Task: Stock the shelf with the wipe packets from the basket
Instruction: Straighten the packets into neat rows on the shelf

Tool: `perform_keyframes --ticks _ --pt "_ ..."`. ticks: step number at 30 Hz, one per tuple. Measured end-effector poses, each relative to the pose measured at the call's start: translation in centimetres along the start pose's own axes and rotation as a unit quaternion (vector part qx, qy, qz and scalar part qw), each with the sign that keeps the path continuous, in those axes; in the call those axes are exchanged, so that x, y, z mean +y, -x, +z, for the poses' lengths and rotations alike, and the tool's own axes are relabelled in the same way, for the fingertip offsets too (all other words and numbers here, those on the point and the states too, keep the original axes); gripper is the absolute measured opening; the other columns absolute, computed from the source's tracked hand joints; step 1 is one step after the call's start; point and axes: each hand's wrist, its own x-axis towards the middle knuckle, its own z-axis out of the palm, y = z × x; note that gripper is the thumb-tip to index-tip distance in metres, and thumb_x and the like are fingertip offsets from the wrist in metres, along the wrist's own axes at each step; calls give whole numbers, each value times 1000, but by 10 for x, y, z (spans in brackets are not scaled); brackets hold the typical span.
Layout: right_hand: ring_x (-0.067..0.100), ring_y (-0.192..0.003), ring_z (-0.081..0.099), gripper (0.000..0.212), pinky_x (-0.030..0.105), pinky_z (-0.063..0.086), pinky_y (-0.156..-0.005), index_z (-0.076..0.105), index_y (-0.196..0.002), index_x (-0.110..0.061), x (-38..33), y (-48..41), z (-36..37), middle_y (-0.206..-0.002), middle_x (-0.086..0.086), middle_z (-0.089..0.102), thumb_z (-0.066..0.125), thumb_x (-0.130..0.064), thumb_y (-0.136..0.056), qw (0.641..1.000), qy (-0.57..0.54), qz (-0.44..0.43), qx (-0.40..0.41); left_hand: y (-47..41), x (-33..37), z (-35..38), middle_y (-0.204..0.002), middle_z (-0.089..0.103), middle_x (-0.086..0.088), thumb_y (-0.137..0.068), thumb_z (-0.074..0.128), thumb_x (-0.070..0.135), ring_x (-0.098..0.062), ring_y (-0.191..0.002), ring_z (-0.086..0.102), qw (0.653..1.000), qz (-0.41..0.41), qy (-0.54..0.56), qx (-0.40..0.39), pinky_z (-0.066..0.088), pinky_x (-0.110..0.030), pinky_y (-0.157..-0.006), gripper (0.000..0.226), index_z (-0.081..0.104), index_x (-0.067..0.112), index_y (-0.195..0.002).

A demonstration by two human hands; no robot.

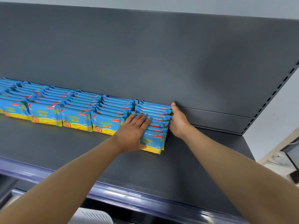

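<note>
blue and yellow wipe packets are being displayed on a dark grey shelf, standing on edge in rows that are running from the front towards the back panel, each row packed close beside the next. the rightmost row is being squeezed between two bare hands and is lying a little further forward than its neighbours, its front packet showing its printed face. the left hand is being laid flat over the left side and tops of this row, its fingers being held straight and slightly spread, with the thumb tucked low by the front packet. the right hand is being pressed against the right ends of the same row, its thumb being pointed up towards the back panel; its fingers are being hidden by the back of the hand, so it cannot be told whether they are being curled round the packets or merely pushed against them. both forearms are bare and are being stretched across the shelf from the lower corners. along the front edge a glossy purple rail is being seen, and below it a white slotted object is being cut off by the bottom edge; what it is cannot be told.
</note>
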Motion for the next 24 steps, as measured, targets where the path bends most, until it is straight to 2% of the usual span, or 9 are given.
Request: perform_keyframes --ticks 2,5,8,11,15,17,19,21,24 --pt "22 -87 69 39 36 56 -74 62 -101 -10 1 1 0 -97 9 71 41 -42 -97 1000 -10 -5 9 0 0 1 -157 -4 -7 -83 50 60 -19 -144 -7 1000 -2 2 -3 -17 -36 -112 98 -7 16 -148" --pt "16 -82 68 33 31 53 -66 62 -106 -11 2 1 -2 -96 5 70 42 -36 -98 999 4 -19 47 0 0 1 -157 -4 -7 -83 50 60 -19 -144 -6 1000 -3 4 -7 -15 -36 -113 98 -7 16 -148" --pt "18 -85 69 35 32 55 -68 63 -107 -11 3 3 -2 -97 6 71 42 -37 -98 999 -5 -17 32 -1 0 0 -157 -3 -7 -82 52 60 -19 -145 -6 1000 -5 8 -6 -15 -35 -113 99 -7 16 -148" --pt "24 -87 70 37 39 57 -78 64 -101 -9 4 3 2 -93 9 72 43 -39 -97 999 -28 -4 23 -1 0 0 -157 -4 -7 -82 52 60 -19 -145 -6 1000 -7 8 -9 -15 -36 -113 99 -7 16 -148" --pt "21 -80 72 34 34 58 -68 64 -99 -9 5 4 1 -86 7 73 42 -35 -98 999 -47 -8 23 0 1 1 -157 -5 -7 -84 50 60 -20 -144 -6 1000 -10 -6 -15 -16 -37 -112 98 -9 15 -148" --pt "23 -88 70 29 34 57 -70 62 -105 -7 5 6 -3 -92 8 71 42 -27 -98 998 2 -21 51 0 1 1 -157 -5 -8 -85 48 60 -20 -145 -6 1000 -11 -12 -13 -17 -38 -112 97 -9 14 -148" --pt "26 -92 67 20 36 56 -79 60 -97 0 6 5 -8 -96 16 68 44 -12 -92 987 108 -29 117 0 1 1 -157 -5 -8 -85 47 60 -20 -145 -5 1000 -14 -18 -12 -15 -40 -113 96 -9 13 -148" --pt "21 -79 66 11 30 56 -70 60 -85 -1 6 5 -10 -92 15 68 49 -2 -87 973 170 -29 155 0 1 0 -157 -5 -8 -84 46 61 -20 -145 -5 1000 -18 -20 -11 -14 -41 -114 97 -8 12 -148" --pt "18 -77 69 10 25 58 -59 64 -91 0 5 8 -7 -91 11 70 56 1 -86 972 193 -25 133 1 1 0 -157 -5 -8 -84 47 61 -20 -145 -5 1000 -22 -16 -14 -13 -42 -115 97 -8 13 -148"
